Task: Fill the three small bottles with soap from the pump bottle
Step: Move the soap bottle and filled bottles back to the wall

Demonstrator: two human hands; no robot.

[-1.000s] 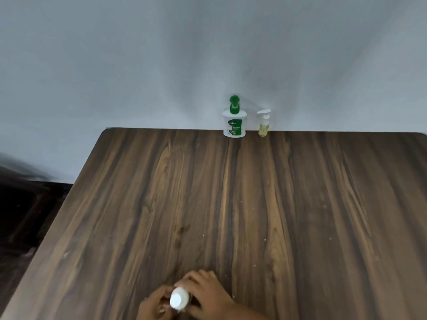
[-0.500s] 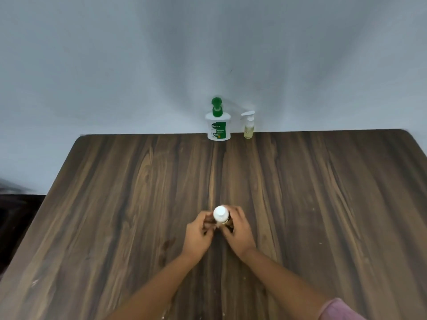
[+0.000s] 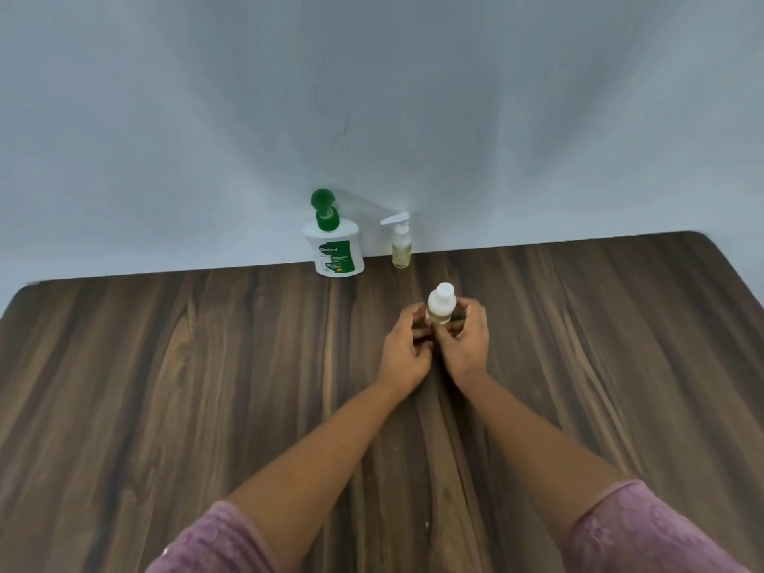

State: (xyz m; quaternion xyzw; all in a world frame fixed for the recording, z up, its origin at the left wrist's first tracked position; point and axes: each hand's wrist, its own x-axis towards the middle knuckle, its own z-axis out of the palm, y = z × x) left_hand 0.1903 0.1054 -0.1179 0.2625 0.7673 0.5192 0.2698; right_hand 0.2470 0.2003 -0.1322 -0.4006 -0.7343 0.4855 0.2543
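A white pump bottle (image 3: 335, 246) with a green pump head and green label stands at the table's far edge against the wall. To its right stands a small clear bottle (image 3: 401, 248) with a white pump top and yellowish liquid. Closer to me, a small bottle (image 3: 440, 303) with a white cap is held upright between both hands. My left hand (image 3: 407, 349) grips its lower left side and my right hand (image 3: 465, 345) its lower right side. The bottle's lower part is hidden by my fingers. I cannot tell whether it rests on the table.
The dark wooden table (image 3: 206, 386) fills the lower view, with rounded far corners. A plain grey-white wall (image 3: 372, 97) rises directly behind the two standing bottles. Pink sleeves cover my upper arms at the bottom of the frame.
Both hands have carried the white-capped small bottle away from me across the table, towards the two bottles at the wall. My arms are now stretched out further.
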